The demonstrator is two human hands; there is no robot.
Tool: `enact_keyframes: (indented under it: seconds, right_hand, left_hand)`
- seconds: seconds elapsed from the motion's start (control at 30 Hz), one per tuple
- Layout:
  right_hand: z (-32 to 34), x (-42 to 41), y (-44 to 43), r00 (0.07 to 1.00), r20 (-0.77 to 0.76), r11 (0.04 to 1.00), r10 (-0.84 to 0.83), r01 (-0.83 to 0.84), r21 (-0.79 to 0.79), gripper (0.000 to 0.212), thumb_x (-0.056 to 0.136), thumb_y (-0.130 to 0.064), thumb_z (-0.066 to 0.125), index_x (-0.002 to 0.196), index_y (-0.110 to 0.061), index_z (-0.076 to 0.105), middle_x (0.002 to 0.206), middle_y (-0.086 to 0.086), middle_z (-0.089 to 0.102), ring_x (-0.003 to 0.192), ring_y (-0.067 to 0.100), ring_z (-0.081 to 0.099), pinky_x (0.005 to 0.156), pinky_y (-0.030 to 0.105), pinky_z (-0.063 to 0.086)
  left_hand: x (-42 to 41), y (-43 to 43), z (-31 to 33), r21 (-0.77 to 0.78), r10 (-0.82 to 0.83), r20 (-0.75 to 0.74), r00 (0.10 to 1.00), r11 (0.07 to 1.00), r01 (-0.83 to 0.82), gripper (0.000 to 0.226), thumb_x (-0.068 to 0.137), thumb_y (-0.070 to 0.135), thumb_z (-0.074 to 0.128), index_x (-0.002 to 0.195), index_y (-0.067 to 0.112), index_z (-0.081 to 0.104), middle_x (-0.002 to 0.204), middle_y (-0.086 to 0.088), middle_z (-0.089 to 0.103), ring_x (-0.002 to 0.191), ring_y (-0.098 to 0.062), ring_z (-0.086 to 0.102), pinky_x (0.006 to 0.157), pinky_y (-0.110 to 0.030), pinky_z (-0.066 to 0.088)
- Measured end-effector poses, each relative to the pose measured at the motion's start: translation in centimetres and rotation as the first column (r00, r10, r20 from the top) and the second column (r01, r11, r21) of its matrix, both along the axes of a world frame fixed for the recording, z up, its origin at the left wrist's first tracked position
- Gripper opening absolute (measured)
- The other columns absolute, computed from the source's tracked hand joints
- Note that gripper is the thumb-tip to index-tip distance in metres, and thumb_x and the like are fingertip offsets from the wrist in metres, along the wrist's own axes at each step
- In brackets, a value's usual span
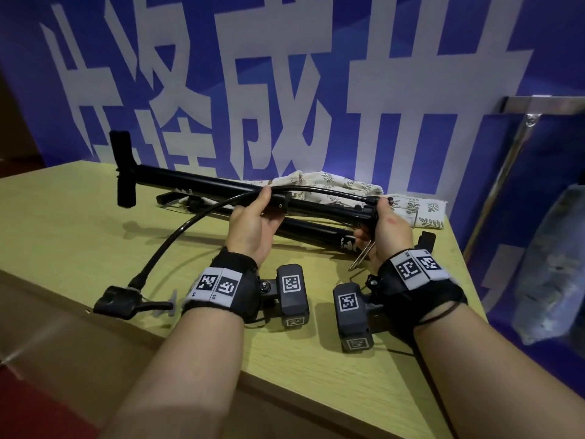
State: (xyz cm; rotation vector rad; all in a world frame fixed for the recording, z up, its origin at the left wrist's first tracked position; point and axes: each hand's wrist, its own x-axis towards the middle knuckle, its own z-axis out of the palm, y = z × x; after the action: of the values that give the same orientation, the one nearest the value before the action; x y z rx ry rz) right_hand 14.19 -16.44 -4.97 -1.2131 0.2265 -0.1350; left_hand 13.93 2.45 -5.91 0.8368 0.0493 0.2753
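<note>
1. Head view: a black floor pump point(202, 180) is held level just above the bench point(63, 223), its T-handle point(125, 169) out to the left
2. Left hand point(253, 226) is curled round the middle of the barrel, thumb on top, pinning the hose point(182, 230) against it; right hand point(386, 229) is wrapped round the base end, by the wire foot bar point(364, 255)
3. Hose loops down to its valve head point(117, 301), which lies at the bench's near left edge; lifting or swinging the pump would likely drag that head over the edge
4. Handle end hangs well beyond both grips, so a slack left hand could let it tip down and knock the bench
5. Foot bar sits close to the right palm and could pinch it if the base turns
6. Second pump point(316, 231) lies beneath the held one; lowering carelessly could tangle the two
7. Leaf-printed cloth point(342, 185) lies behind them on the pale wood-grain bench
8. Blue banner point(285, 74) with large white characters fills the back, and a metal frame point(506, 172) leans at the right
</note>
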Motion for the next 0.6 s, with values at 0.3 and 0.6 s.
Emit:
enact_keyframes:
  seconds: [0.3,0.6]
  right_hand:
    - [-0.3,0.1,0.3,0.995,0.097,0.986,0.001,0.016,-0.167,0.041,0.099,-0.046,0.038,0.112,-0.009,0.051,0.079,0.004,0.057,0.056,0.013,0.055,0.056,0.029,0.048]
    - [-0.3,-0.5,1.5,0.969,0.164,0.957,0.186,-0.142,-0.252,0.029,0.099,-0.042,0.039,0.113,-0.017,0.042,0.088,0.003,0.053,0.062,0.014,0.054,0.059,0.028,0.046]
  left_hand:
    - [-0.2,-0.1,-0.1,0.069,0.149,-0.059,0.987,0.987,-0.145,0.053,0.086,0.020,0.071,0.131,0.005,0.047,0.120,-0.014,0.067,0.110,-0.023,0.066,0.079,-0.032,0.060]
    - [-0.7,-0.9,0.0,0.116,0.150,-0.067,0.986,0.983,-0.142,0.070,0.072,0.033,0.077,0.132,0.010,0.048,0.123,-0.011,0.065,0.114,-0.023,0.063,0.076,-0.030,0.059]
